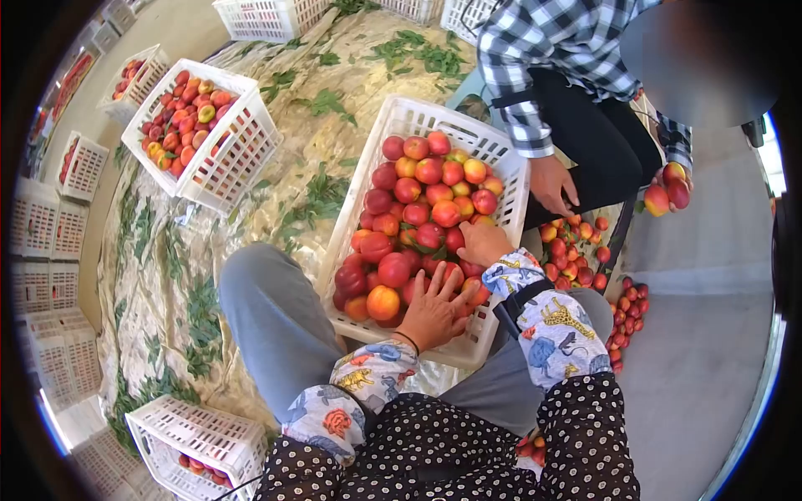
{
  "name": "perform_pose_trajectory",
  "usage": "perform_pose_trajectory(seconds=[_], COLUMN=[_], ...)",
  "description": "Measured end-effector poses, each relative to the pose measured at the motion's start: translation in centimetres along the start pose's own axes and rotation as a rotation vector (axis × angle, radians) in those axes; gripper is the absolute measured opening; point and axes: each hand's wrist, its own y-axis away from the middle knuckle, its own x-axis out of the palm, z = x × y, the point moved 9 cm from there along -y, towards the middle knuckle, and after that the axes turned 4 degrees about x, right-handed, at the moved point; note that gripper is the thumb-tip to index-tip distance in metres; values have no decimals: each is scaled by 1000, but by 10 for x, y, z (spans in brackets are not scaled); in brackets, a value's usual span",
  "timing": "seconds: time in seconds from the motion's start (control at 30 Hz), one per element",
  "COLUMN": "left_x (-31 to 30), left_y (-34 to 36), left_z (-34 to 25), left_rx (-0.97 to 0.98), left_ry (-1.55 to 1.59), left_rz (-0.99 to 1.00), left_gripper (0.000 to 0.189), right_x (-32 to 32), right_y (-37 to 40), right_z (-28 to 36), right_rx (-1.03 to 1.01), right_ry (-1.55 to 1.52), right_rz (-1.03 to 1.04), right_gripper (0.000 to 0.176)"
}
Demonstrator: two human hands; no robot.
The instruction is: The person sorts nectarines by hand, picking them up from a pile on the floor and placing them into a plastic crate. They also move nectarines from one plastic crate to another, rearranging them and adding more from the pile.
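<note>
A white plastic crate (335, 242) heaped with red and yellow nectarines (428, 171) stands tilted between my knees. My left hand (436, 307) lies on the fruit at the near end, its fingers spread and nothing gripped. At the crate's right side, my right hand (486, 244) reaches in with fingers bent around a red nectarine (455, 240); its fingertips are partly hidden among the fruit. Both forearms wear printed sleeve covers, and a dark band (526, 302) crosses the right one.
Across from me sits a person in a checked shirt (535, 50), holding nectarines (667, 190) in one hand. Loose nectarines (572, 255) lie on the right beside grey cloth (693, 334). Another full crate (238, 154) stands at left, and a partly filled one (196, 430) near my left knee. Leaves litter the sheet.
</note>
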Motion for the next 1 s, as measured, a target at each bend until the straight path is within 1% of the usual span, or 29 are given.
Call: perform_pose_trajectory(seconds=[0.03,0.1,0.13,0.17,0.23,0.37,0.43,0.47,0.5,0.57,0.6,0.67,0.7,0.77,0.8,0.87,0.9,0.97,1.0], left_x=[0,-1,0,2,0,-1,-1,-2,-4,-4,-4,-4,-4,-4,-4,-5,-5,-5,-5], left_y=[0,0,-1,0,0,0,1,0,-1,-2,-2,-3,-3,-3,-3,-2,-1,-2,-2], left_z=[-2,0,-1,-2,-1,-2,-3,-2,-2,-4,-3,-3,-4,-3,-3,-2,-2,-2,-2], left_rx=[18,-4,2,12,12,11,14,13,13,17,6,-4,-1,-1,-3,1,-1,-2,-6], left_ry=[-1,19,14,8,21,19,25,34,40,47,42,26,27,29,28,42,43,36,38], left_rz=[-16,-35,-22,-6,-20,-21,-20,-28,-38,-26,-25,-34,-33,-20,-21,-49,-48,-45,-44], left_gripper=[74,72,72,73,73,74,75,75,76,76,76,76,76,75,75,74,74,73,73], right_x=[8,15,20,27,26,25,7,-6,-9,-29,-34,-32,-25,-2,3,-5,-9,-29,-34], right_y=[-3,-7,-12,-14,-13,-21,-19,-16,-17,-7,-1,11,11,3,5,10,13,24,26], right_z=[6,1,1,3,2,-10,-6,-7,-17,-25,-25,-19,-21,-27,-28,-23,-19,6,13], right_rx=[-16,124,159,153,220,207,8,-53,-81,-104,-97,-201,-198,-188,-191,-215,-216,-359,-362], right_ry=[19,-87,-110,-103,-112,-139,-110,-125,-34,143,142,393,392,514,514,549,548,507,506], right_rz=[13,-34,-46,-36,-79,-80,2,53,49,136,137,177,177,175,174,-45,-44,-80,-77], right_gripper=[53,61,69,69,74,75,72,68,68,67,67,49,49,45,45,46,46,50,50])
